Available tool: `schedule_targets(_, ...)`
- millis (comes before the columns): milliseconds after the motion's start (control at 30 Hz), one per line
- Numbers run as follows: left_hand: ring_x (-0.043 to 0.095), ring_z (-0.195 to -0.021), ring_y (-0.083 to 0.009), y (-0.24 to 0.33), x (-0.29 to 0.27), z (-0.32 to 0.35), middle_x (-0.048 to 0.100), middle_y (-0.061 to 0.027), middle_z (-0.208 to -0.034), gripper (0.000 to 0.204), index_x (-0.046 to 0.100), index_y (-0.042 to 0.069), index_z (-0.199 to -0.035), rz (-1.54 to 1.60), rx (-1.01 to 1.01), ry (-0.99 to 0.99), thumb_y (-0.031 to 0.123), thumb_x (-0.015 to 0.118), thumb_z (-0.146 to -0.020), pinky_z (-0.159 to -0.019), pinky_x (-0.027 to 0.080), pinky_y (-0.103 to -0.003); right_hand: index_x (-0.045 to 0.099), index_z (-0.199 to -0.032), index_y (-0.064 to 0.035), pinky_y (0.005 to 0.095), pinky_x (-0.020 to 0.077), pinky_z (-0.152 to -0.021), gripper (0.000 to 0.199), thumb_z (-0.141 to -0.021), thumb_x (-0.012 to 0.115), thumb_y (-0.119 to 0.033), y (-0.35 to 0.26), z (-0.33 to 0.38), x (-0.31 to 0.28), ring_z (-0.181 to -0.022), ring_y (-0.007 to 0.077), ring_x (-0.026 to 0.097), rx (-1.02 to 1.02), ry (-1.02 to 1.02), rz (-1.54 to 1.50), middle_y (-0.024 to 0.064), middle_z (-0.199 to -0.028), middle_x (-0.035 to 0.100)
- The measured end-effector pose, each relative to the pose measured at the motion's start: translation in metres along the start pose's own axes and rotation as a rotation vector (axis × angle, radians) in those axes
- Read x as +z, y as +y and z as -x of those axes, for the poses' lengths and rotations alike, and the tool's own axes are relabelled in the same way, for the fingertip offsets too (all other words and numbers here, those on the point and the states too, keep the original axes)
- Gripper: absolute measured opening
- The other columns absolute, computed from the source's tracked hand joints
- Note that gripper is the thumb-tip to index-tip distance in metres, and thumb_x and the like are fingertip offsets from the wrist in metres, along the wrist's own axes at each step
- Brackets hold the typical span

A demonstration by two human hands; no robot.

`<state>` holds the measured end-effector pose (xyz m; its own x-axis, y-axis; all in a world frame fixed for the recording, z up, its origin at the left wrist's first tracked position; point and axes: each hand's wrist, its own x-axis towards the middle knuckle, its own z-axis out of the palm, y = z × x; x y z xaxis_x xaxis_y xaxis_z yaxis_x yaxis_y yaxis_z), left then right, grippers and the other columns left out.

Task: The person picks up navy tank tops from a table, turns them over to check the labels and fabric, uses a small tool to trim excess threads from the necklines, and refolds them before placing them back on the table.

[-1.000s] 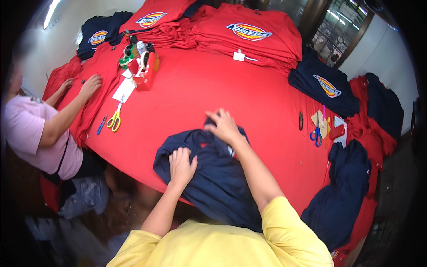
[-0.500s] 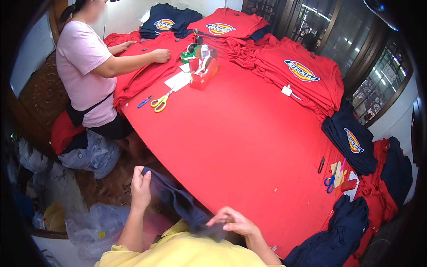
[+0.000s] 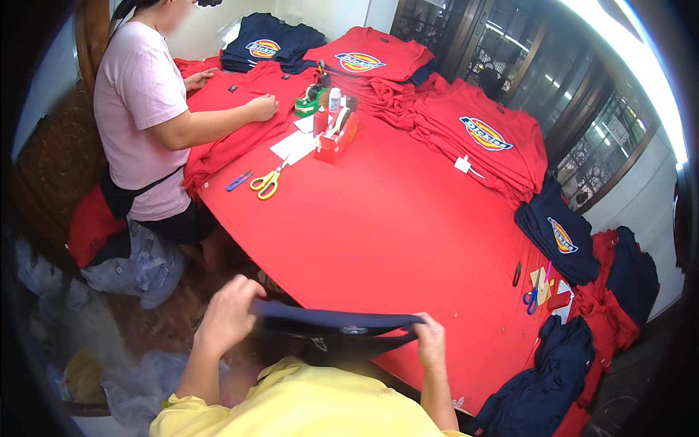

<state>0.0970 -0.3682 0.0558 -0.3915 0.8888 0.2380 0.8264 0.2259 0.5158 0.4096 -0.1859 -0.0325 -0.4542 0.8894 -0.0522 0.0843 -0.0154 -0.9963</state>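
Observation:
A navy shirt (image 3: 335,323) is stretched between my two hands at the table's near edge, a little blurred by motion. At its left end my left hand (image 3: 229,315) is closed on the cloth. Opposite it, my right hand (image 3: 431,339) grips the other end from the right. A small part of a printed patch shows in the middle of the shirt; its lower part is hidden by my yellow top. Beneath and beyond the shirt lies the red-covered table (image 3: 378,240).
Across the table a person in pink handles a red shirt (image 3: 240,116). Yellow scissors (image 3: 268,185), blue snips (image 3: 239,180) and a red tape dispenser (image 3: 336,138) lie nearer. Red shirts (image 3: 466,116), navy shirts (image 3: 557,233) and blue scissors (image 3: 531,298) line the right side.
My right hand has moved right and up and now grips the shirt's end. The shirt, earlier hanging aslant, is drawn out nearly level. The view has shifted slightly.

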Motion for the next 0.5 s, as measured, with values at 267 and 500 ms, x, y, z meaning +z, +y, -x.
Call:
schedule_targets(267,0.062,-0.099,-0.0226,-0.085,0.023,-0.009,0.065,-0.0138,-0.107,0.03,0.061,-0.003,-0.107,1.194,-0.257,-0.276,0.007,0.063,-0.079,-0.087,0.047,-0.034,0.043,-0.123,0.0036,0.0395,0.0543,-0.072,0.046,-0.097,0.045,-0.034,-0.038,0.007,0.055,-0.076,0.0292,0.063,0.059,-0.234,-1.059,0.0209,-0.088,0.062)
schedule_targets(500,0.063,-0.104,-0.0261,-0.114,0.064,-0.026,0.064,-0.0153,-0.114,0.046,0.058,-0.003,-0.118,2.081,-0.156,-0.526,0.029,0.068,-0.086,-0.093,0.048,-0.042,0.061,-0.106,0.0019,0.0322,0.0444,-0.058,0.046,-0.096,0.044,-0.039,0.045,0.049,0.051,-0.064,0.0196,0.051,0.498,-0.469,-1.113,0.0132,-0.072,0.057)
